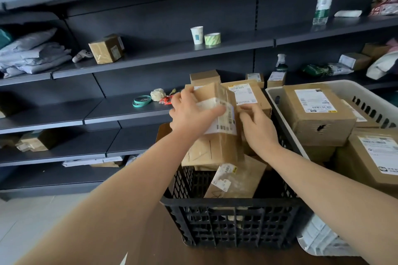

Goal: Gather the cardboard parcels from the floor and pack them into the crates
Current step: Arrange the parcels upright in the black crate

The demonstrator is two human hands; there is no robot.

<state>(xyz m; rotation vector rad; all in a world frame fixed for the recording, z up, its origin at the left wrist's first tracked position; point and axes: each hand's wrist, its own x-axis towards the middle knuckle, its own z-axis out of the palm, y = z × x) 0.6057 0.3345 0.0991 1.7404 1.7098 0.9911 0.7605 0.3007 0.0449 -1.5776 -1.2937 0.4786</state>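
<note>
Parcels fill the black crate [232, 221] closest in. A flat parcel [237, 178] leans on edge near its middle. Past that, the held parcel [224, 114], white label wrapped round one corner, stands slightly tilted at the crate's far side, lower end down among the others.

Left hand [189, 112] grips its upper left: fingers curled over the top edge, thumb laid across the label. Right hand [256, 122] is at its right side, fingers bent against the cardboard; can't tell if that's a real grip or just contact.

White crate [366, 103] sits just beside on the right, also loaded: big parcel [316, 114] on top, second parcel [374, 157] nearer.

Stacked boxes [245, 94] are behind the black crate.

Far back is dark shelving [150, 56]: lone box [106, 49], paper cup [197, 34], tape roll [212, 38], water bottle [323, 0] upper right.
</note>
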